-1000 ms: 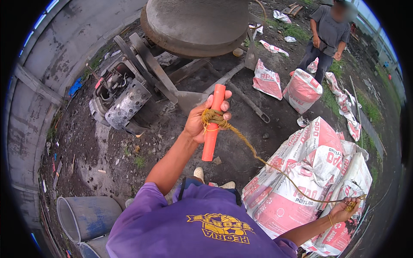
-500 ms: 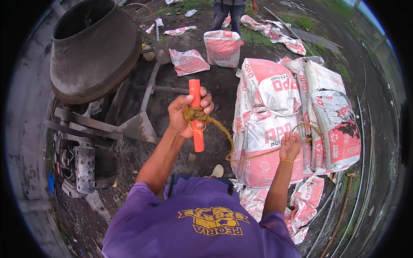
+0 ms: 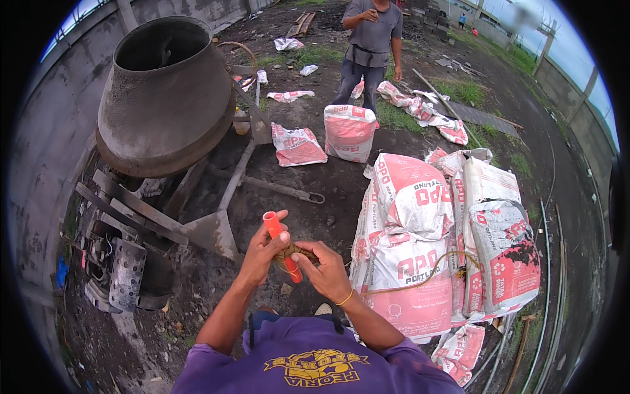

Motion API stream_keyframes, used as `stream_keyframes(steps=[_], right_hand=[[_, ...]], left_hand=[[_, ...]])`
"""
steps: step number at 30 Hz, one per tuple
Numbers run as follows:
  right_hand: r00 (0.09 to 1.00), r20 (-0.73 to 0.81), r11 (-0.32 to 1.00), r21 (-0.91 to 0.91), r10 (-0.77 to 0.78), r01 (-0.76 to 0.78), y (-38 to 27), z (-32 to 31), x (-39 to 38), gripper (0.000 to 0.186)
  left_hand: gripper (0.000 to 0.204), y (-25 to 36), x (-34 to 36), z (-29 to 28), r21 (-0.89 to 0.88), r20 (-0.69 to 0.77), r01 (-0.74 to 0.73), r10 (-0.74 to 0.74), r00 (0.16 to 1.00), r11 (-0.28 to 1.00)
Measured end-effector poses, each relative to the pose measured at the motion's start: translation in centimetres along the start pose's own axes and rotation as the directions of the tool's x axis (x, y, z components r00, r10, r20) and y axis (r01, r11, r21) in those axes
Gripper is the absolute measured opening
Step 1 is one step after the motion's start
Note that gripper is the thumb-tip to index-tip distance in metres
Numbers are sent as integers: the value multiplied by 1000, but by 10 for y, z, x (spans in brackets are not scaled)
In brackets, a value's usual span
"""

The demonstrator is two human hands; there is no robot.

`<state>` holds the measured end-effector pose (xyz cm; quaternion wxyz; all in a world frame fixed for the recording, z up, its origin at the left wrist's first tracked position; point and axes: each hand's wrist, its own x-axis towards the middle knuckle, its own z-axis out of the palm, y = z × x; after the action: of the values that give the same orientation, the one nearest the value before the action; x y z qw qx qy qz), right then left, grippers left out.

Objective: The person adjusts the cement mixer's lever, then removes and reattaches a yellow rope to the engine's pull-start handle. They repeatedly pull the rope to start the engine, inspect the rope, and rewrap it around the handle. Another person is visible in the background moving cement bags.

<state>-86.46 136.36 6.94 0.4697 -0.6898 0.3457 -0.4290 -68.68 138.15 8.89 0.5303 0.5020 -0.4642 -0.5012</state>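
An orange plastic tube [image 3: 272, 224] stands tilted in front of my body, with brownish-yellow rope [image 3: 289, 253] wound round its middle. Fingers closed, my left hand [image 3: 260, 255] grips the tube from the left side. My right hand [image 3: 326, 270] has come up against the winding, its thumb and fingers pressed on the rope. A loose length of the same rope trails over a stack of red-and-white cement sacks [image 3: 415, 253] to my right. Part of the winding is hidden behind my fingers.
A large grey concrete mixer drum [image 3: 172, 98] stands left on its metal frame [image 3: 213, 230], with an engine [image 3: 125, 276] below. A co-worker [image 3: 374, 39] stands ahead behind an upright sack [image 3: 349, 134]. A flattened sack [image 3: 296, 146] lies beside it. Pipes [image 3: 548, 282] run along the right.
My right hand has left the loose rope by the sacks and moved left onto the winding. My left hand has lowered the tube towards my body. The view has tilted up, showing more of the co-worker.
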Motion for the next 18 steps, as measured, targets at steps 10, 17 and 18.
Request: stream_keyframes(steps=[10, 17, 18], right_hand=[[955, 298, 986, 157, 10, -59, -1, 37, 12, 31], [921, 367, 950, 219, 132, -223, -6, 42, 17, 27], [935, 336, 959, 211, 111, -190, -8, 45, 18, 26]], left_hand=[[29, -4, -48, -35, 99, -259, 65, -37, 965, 993], [26, 7, -57, -38, 168, -202, 112, -76, 976, 979], [27, 6, -57, -40, 87, -214, 89, -68, 975, 992]])
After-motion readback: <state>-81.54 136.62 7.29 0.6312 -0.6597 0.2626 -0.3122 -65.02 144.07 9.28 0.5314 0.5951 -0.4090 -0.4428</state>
